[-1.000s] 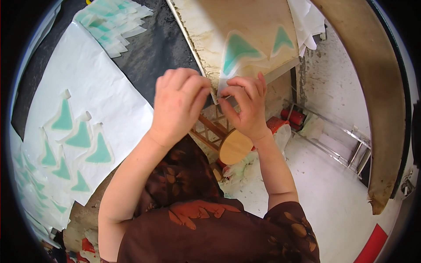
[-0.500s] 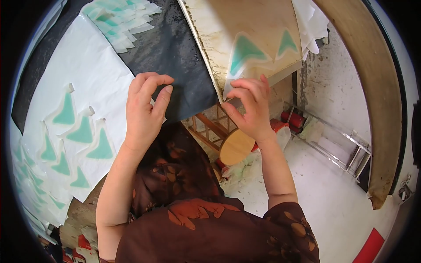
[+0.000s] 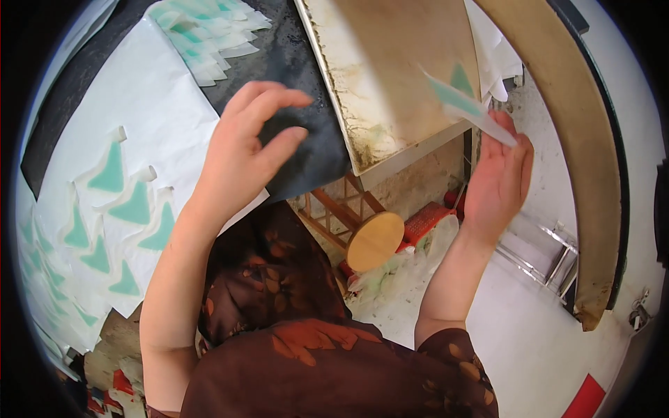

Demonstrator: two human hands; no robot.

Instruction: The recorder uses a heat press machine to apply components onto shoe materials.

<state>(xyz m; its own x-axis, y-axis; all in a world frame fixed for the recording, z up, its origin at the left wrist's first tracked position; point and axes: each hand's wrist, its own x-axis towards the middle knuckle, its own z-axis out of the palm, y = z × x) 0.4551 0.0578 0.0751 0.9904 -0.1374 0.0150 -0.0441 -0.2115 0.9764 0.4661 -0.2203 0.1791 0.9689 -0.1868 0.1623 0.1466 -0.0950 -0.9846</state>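
My right hand (image 3: 496,182), at the right edge of a tan board (image 3: 390,76), pinches the pointed end of a thin, curved green piece with a white border (image 3: 461,104). That piece is tilted up off the board and slightly blurred. Behind it a second green piece (image 3: 461,78) lies on the board, partly hidden. My left hand (image 3: 244,143) holds nothing, thumb and fingers apart, above a black table covering (image 3: 296,157). To its left a white sheet (image 3: 160,83) bears several green pieces with pale borders, one of them a green triangle (image 3: 108,167).
An overlapping stack of green-and-white pieces (image 3: 205,38) lies at the far left. Below the board stand a round wooden stool (image 3: 375,241) and a red basket (image 3: 425,226). A metal frame (image 3: 536,265) and a curved brown panel (image 3: 575,139) are at the right.
My right hand has moved right and turned, lifting one green piece from the board's near edge. My left hand has shifted up and right, its fingers spreading wider.
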